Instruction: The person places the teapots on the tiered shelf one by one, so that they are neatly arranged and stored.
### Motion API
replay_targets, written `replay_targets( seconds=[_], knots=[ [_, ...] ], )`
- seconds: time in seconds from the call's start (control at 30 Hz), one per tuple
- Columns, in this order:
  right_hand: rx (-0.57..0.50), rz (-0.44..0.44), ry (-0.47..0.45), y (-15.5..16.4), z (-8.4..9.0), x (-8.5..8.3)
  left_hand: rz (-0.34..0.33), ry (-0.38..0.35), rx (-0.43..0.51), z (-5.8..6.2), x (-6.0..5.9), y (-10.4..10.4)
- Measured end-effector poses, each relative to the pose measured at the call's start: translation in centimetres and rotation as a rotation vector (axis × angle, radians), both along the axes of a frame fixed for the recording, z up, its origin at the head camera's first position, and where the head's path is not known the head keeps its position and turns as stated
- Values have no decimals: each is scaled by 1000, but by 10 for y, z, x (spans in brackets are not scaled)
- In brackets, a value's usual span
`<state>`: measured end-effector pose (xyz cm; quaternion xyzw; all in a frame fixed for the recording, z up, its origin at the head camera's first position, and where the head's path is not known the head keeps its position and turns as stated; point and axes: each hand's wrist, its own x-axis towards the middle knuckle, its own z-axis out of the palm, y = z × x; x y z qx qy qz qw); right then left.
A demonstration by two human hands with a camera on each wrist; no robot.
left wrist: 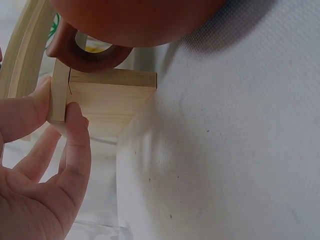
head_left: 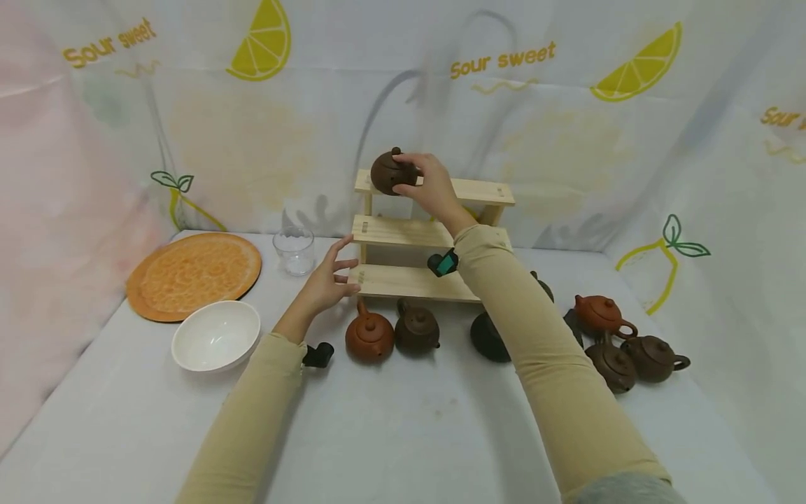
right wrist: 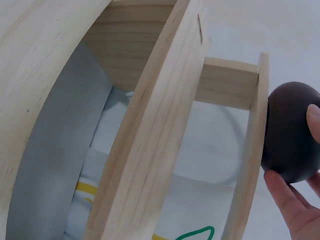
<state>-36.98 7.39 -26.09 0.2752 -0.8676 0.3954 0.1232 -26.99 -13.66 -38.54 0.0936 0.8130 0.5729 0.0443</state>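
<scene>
So the count: one three-step wooden rack (head_left: 415,231), one dark brown teapot (head_left: 390,171) in hand, and at least six more teapots on the white bench (head_left: 390,434). That's an orange-brown one (head_left: 369,337) and a brown one (head_left: 416,329) in front of the rack, and a cluster to the right partly hidden by the sleeve. Plus one white bowl (head_left: 216,336), one clear glass (head_left: 294,250) and one orange round tray (head_left: 194,274).

The right hand (head_left: 431,185) has its grip curled round the dark teapot at the left end of the top step, lid knob up; can't tell where the spout points. The left hand (head_left: 327,280) has loose fingers touching the bottom step's left end.

Backdrop reads "Sour sweet", with lemons.
</scene>
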Motion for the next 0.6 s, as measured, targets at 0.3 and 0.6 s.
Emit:
replay_targets(
  seconds=[0.3, 0.6],
  knots=[
    [-17, -3, -38, -2, -1, -1, -4, 2, -3, 0, -1, 0],
    [-169, 37, -129, 16, -10, 18, -8, -4, -7, -1, -1, -1]
  ],
)
